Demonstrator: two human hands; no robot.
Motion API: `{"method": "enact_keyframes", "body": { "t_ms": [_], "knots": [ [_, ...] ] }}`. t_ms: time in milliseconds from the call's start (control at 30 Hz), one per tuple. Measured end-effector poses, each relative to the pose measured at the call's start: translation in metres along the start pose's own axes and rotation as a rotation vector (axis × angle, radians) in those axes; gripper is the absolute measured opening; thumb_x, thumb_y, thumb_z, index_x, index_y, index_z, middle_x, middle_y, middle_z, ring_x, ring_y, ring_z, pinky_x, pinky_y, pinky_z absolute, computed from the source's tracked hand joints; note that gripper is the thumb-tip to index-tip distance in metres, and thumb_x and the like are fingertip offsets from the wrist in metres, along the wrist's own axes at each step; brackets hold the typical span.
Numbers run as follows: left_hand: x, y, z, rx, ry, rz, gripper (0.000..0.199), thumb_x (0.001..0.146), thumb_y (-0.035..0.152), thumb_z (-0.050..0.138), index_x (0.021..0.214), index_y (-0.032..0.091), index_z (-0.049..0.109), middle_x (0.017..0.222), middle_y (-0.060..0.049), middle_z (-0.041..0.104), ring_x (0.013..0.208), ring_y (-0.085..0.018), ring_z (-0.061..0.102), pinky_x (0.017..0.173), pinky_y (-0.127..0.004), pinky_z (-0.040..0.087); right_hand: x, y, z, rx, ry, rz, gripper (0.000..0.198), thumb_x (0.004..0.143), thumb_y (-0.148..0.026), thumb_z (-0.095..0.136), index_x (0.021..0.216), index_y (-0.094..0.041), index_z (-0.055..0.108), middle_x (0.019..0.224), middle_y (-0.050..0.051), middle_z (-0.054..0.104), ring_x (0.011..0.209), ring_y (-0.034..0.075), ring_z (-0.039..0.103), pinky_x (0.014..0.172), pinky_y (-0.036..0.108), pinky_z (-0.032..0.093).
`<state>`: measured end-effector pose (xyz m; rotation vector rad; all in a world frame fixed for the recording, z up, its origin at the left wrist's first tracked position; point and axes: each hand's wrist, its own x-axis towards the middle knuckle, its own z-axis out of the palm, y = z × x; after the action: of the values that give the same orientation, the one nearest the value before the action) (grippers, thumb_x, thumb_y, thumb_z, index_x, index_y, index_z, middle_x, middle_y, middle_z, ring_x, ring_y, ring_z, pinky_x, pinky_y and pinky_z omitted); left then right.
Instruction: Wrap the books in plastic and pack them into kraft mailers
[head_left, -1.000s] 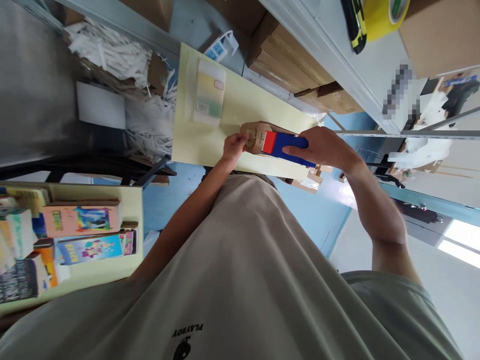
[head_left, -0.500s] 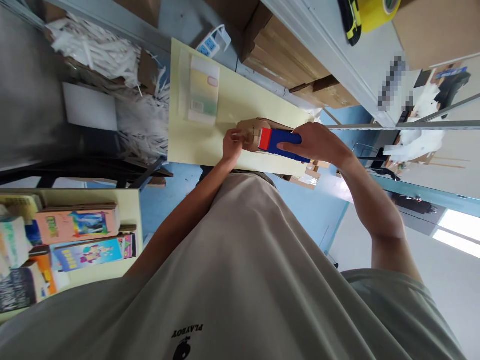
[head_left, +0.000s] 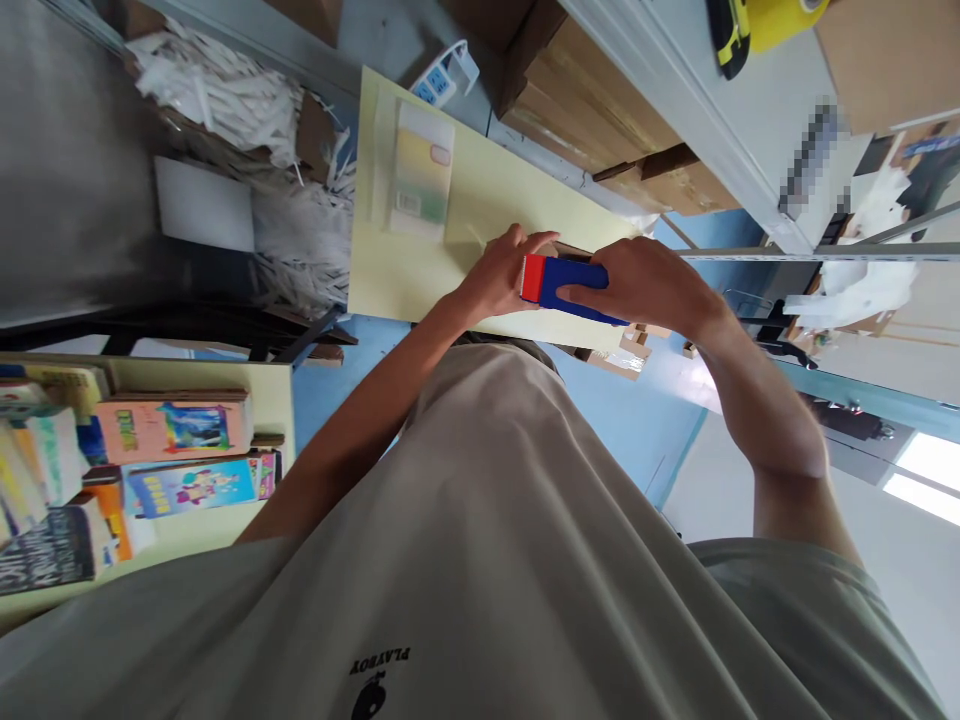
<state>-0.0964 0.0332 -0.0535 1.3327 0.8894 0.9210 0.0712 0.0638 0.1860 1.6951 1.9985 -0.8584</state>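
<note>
My right hand is wrapped round a blue tape dispenser with a red end and a pale edge, its thumb lying along the near side. Beneath the dispenser is a brown cardboard box, mostly covered by my hands and the tool. My left hand spans the box at its left end, fingers over the far side and thumb toward me, close to the dispenser's red end. Both hands are above a pale yellow table. On the table's left part lies a flat, pastel-coloured pack with a label.
Books lie on a second table at lower left. White shredded filler spills from a carton. A power strip and large cardboard boxes are behind. A shelf holds a yellow tape roll and a cutter.
My left hand has moved from the box's left end rightward, up to the dispenser's red end, spreading across the box. My right hand keeps hold of the dispenser. The view has shifted slightly.
</note>
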Motion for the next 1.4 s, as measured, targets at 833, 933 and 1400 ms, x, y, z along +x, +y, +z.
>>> {"method": "enact_keyframes", "body": {
  "t_ms": [833, 933, 1400],
  "knots": [
    [-0.031, -0.057, 0.005, 0.284, 0.062, 0.008, 0.062, 0.09, 0.019, 0.106, 0.142, 0.026, 0.074, 0.139, -0.01, 0.073, 0.115, -0.029, 0.082, 0.111, -0.048, 0.069, 0.033, 0.062, 0.028, -0.275, -0.292, 0.232, 0.074, 0.107, -0.088, 0.066, 0.109, -0.016, 0.087, 0.083, 0.016, 0.078, 0.082, 0.032, 0.073, 0.076, 0.042, 0.05],
    [-0.034, -0.059, 0.005, 0.276, 0.108, -0.005, 0.06, 0.089, 0.021, 0.107, 0.14, 0.027, 0.076, 0.13, -0.008, 0.075, 0.109, -0.028, 0.083, 0.102, -0.045, 0.071, 0.045, 0.072, 0.037, -0.25, -0.295, 0.218, 0.068, 0.109, -0.08, 0.069, 0.112, -0.015, 0.088, 0.085, 0.017, 0.079, 0.087, 0.034, 0.076, 0.079, 0.042, 0.052],
    [-0.042, -0.051, 0.058, 0.324, 0.674, -0.397, 0.042, 0.111, 0.065, 0.083, 0.122, 0.024, 0.082, 0.121, -0.013, 0.085, 0.101, -0.025, 0.086, 0.09, -0.035, 0.071, 0.056, 0.111, 0.055, -0.102, -0.238, -0.011, 0.079, 0.107, -0.084, 0.068, 0.141, -0.014, 0.082, 0.116, 0.024, 0.086, 0.112, 0.042, 0.079, 0.094, 0.047, 0.059]
  ]
}}
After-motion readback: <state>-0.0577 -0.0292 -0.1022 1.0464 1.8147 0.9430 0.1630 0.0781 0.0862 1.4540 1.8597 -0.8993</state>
